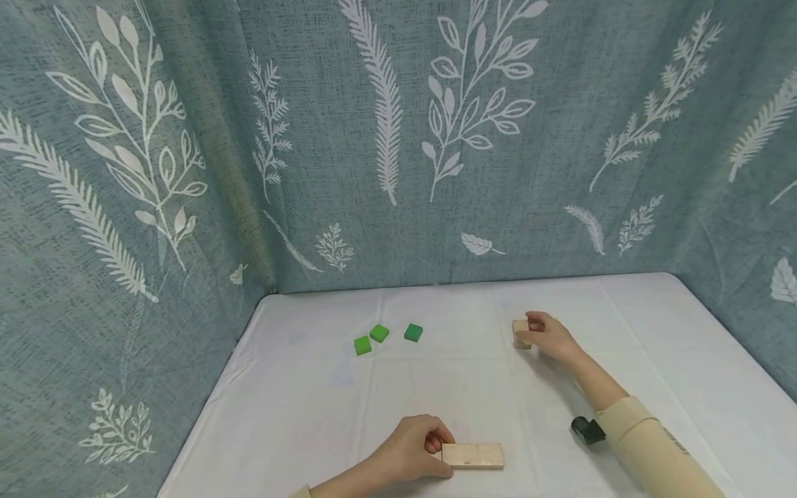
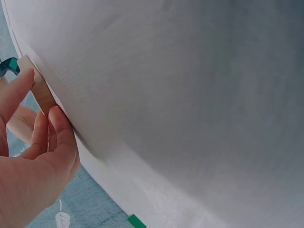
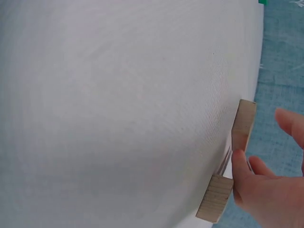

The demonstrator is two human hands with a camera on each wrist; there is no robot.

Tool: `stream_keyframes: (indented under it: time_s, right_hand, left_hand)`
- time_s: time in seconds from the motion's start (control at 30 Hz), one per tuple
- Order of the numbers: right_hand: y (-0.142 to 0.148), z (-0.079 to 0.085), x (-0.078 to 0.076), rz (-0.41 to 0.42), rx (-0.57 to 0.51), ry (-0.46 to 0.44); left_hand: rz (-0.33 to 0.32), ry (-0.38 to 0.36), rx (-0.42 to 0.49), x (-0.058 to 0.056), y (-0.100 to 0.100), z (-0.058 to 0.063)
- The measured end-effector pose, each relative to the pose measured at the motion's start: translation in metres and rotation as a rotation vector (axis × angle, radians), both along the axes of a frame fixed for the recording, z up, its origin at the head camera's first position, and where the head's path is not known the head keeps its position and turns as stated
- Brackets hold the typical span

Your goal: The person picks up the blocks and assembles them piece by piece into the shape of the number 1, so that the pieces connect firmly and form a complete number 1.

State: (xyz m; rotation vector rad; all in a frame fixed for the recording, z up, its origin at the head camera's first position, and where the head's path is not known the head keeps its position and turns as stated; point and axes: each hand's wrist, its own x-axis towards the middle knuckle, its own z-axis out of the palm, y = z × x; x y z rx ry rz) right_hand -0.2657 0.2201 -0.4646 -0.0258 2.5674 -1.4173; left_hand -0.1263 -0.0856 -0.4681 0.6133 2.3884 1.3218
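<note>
wooden block (image 1: pixel 473 456) in left hand (image 1: pixel 412 449)

On the table (image 1: pixel 448 391), three tiles (image 1: pixel 379 333) lie behind and left of the plank (image 1: pixel 472 456).

In the head view, the right hand (image 1: pixel 553 339) partly covers the far wooden block (image 1: pixel 519 326), and the lower edge crops the right sleeve (image 1: pixel 654 446).

tan wooden blocks (image 1: pixel 472 456), green squares (image 1: pixel 379 333), blue-grey curtain (image 1: pixel 311 138) with white leaf prints
</note>
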Motion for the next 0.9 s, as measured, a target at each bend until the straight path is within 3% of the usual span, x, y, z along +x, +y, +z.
stream_keyframes:
  time_s: [0.47,0.9]
  right_hand:
    - [-0.0003,-0.0011,0.0006,0.004,0.002,-0.011]
    - [-0.0019,-0.0039,-0.0007,0.062,0.023,0.01]
  left_hand:
    - [-0.018,-0.001,0.006,-0.0005,-0.0023,-0.0025]
    - [-0.026,-0.01,0.017,0.0005,-0.0036,-0.0039]
